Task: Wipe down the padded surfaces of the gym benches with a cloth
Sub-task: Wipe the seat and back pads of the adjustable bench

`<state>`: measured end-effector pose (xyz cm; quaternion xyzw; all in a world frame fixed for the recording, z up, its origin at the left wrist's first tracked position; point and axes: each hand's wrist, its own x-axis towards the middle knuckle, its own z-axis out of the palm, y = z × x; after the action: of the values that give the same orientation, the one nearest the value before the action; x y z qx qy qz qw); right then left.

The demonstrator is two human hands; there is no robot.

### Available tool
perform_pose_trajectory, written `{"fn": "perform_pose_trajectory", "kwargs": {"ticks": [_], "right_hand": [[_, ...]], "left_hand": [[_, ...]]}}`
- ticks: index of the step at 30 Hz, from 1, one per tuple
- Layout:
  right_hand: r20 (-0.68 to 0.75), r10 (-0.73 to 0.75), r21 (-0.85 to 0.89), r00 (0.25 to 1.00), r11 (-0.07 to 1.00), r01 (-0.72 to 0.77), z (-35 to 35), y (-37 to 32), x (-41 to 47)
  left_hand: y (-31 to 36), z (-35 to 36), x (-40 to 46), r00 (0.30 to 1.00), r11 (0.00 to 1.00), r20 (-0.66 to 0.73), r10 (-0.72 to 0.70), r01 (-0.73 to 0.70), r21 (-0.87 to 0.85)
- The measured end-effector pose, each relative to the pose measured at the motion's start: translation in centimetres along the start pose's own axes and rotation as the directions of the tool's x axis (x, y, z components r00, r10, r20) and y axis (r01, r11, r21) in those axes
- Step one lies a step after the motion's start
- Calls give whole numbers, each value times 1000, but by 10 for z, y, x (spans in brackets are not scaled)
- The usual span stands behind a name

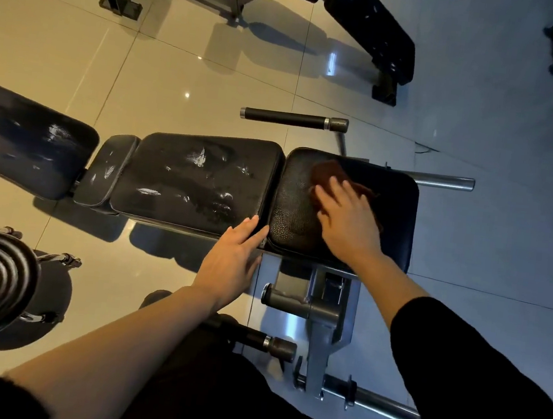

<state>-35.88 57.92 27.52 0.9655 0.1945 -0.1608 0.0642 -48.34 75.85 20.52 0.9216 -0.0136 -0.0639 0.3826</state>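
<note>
Left hand (230, 266), seemingly unbranded bench pad (195, 179)

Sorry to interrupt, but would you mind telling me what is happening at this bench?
A person is wiping a gym bench. The right hand presses a brown cloth flat on the seat pad. The left hand rests at the near edge of the middle pad, which shows pale scuffed patches. A second bench stands beyond.

cloth (327, 177): mostly hidden under right hand (349, 224) | backrest pad (24, 142): cut off left
</note>
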Motion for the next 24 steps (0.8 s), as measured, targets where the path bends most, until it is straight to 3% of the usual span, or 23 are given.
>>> {"fn": "perform_pose_trajectory", "kwargs": {"ticks": [3,7,10,14,17,21,24], "right_hand": [[-28,106,2,994,994,-106,3,-20,6],[6,-56,0,998,998,56,19,-66,-16],[34,-160,-44,987,986,161,26,-53,-46],[-12,56,16,998,998,-56,20,-19,-60],[-50,154,6,987,988,-154,22,-42,-52],[-39,-27,-24,999,999,26,33,-86,-43],[-16,-118,-64,993,991,117,35,-73,-52]], "left_hand": [[4,2,-4,1000,1000,-6,-5,5,-14],[9,1,-10,1000,1000,11,-11,12,-14],[11,-1,-14,1000,1000,4,5,-5,-12],[13,-2,-16,999,1000,31,21,-21,-11],[15,-2,-16,997,999,64,33,-33,-3],[19,-4,-17,999,1000,37,6,-5,-16],[19,-9,-19,999,1000,41,23,-24,17]]}}
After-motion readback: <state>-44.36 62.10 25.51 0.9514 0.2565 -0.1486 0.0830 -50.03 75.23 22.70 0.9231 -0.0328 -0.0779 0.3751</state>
